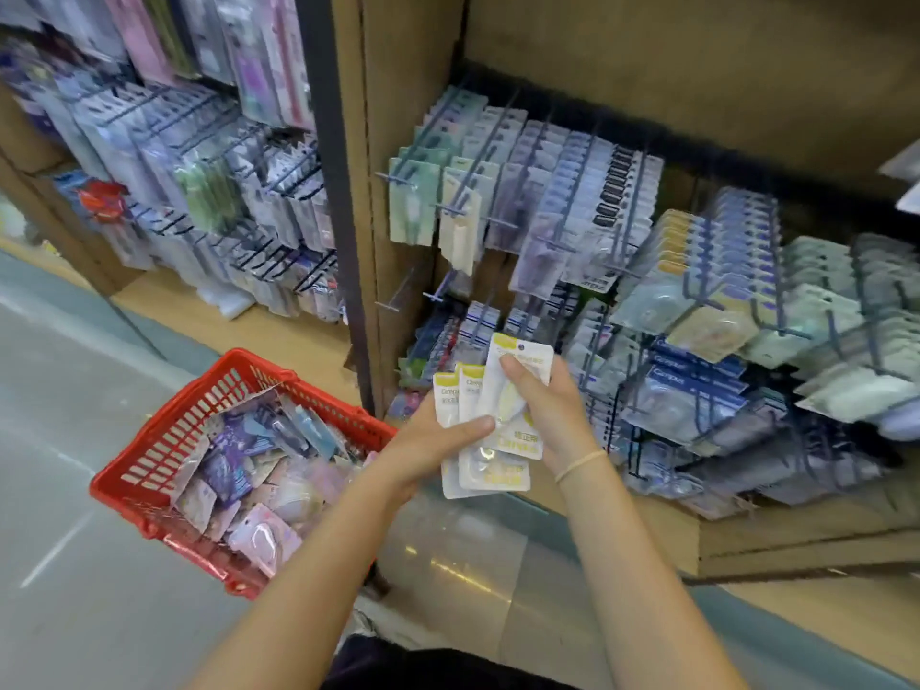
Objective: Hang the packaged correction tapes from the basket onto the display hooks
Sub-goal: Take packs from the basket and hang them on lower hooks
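We're facing the display rack (547, 231), up and beyond both hands, its hooks (450, 209) mostly loaded and pointing at us; a couple of bare hooks (393, 306) sit just above-left of the hands. Risk one: the rack is dense, so sliding a pack on could snag neighbours and knock hung stock off. The red basket (164, 440) sits on the floor to the left of our left hand, well below the hooks, with loose mixed packs (239, 465) heaped inside; it's near our legs, so a step could tip it. Left hand (438, 440) grips a fanned stack of yellow-and-white correction tape packs (480, 470), thumb across the front. Right hand (542, 395) pinches the top pack (522, 361), which is lifted partly clear of the stack but overlaps it; the hands are close together, both clamped on packaging. Risk two: the film looks slick, so as the top pack separates the lower ones could slide out of the left-hand fan. Smallest item: the hang hole (521, 347) at the top of the lifted pack. Miss the hook tip and the pack drops or the card tears.
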A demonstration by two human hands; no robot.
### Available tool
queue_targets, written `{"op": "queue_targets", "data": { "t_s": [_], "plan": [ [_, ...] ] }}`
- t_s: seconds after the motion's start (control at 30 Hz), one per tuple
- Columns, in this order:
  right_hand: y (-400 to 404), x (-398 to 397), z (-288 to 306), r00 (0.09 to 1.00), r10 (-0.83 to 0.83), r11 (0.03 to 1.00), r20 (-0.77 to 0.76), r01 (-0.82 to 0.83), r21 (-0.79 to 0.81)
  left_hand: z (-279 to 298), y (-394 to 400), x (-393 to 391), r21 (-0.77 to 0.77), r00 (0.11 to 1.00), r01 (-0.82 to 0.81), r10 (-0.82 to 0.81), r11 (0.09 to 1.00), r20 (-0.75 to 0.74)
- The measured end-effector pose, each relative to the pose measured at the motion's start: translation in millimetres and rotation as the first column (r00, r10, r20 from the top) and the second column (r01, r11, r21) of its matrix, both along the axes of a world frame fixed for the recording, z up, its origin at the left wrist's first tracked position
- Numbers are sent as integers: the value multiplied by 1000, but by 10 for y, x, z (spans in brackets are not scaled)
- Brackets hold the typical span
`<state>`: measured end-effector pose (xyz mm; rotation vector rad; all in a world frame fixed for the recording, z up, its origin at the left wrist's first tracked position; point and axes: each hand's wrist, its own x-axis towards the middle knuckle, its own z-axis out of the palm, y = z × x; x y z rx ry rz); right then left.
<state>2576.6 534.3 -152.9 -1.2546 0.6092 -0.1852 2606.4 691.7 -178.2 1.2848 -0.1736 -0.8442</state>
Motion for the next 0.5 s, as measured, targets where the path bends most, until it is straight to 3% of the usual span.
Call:
{"op": "queue_targets", "data": {
  "t_s": [0.2,0.37,0.5],
  "plan": [
    [-673,-740,311,979,-169,981,112,178,-76,222,-924,-659,-35,999,-24,25,999,29],
    [-1056,-1164,529,977,-166,947,132,196,-255,416,-1445,-1031,-83,980,-188,192,979,50],
    [-1432,-1491,731,965,-178,952,192,219,-216,676,-1899,-1284,-149,965,-228,243,962,94]
  ]
}}
